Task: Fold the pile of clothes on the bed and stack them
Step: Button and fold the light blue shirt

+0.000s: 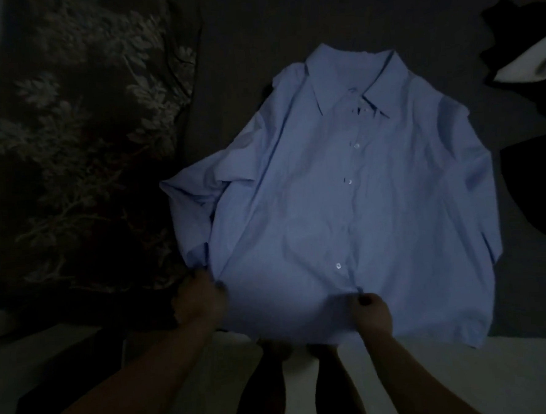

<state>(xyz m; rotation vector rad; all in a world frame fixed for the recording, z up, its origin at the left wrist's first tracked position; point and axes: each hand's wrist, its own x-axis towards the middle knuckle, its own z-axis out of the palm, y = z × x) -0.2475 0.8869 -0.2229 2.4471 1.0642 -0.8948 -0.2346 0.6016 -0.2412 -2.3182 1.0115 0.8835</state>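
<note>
A light blue button-up shirt (354,201) lies face up on the dark bed (241,80), collar at the far end, buttons closed down the front. Its left sleeve is bunched under the side. My left hand (197,299) pinches the shirt's lower left corner at the bed's near edge. My right hand (372,316) grips the hem near the button placket, thumb on top of the cloth. The hem hangs slightly over the bed's edge.
A dark pillow with a leaf pattern (79,148) lies to the left of the shirt. Dark clothes (539,197) and a white garment (531,63) sit at the right. Pale floor (467,380) and my feet show below the bed edge.
</note>
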